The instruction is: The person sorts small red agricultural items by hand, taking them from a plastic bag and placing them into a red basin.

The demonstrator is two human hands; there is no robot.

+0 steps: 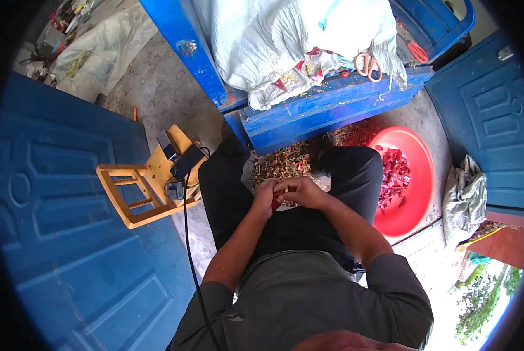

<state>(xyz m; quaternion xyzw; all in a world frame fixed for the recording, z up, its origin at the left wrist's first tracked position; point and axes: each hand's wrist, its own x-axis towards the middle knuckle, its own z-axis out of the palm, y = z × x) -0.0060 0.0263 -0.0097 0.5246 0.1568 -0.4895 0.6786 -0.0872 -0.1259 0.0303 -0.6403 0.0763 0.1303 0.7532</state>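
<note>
My left hand (265, 196) is closed in front of my lap, its fingers wrapped round a dried red chili pepper (276, 203), of which only a small red part shows. My right hand (304, 192) meets it from the right, thumb and fingers bent into a pinch at the left fingertips; what that pinch holds is hidden. Below the hands, between my knees, lies a pile of chili stems (282, 162) with red bits. To the right stands a red plastic basin (421, 199) with dried red chili pieces (395, 178) in it.
A blue wooden bench (332, 117) ahead carries a white woven sack (273, 47), orange-handled scissors (367, 67) and red-handled scissors (417, 52). A wooden chair (121, 202) with black devices stands left, its cable (189, 245) running to me. Blue doors (69, 175) flank both sides; a crumpled sack (464, 196) lies right.
</note>
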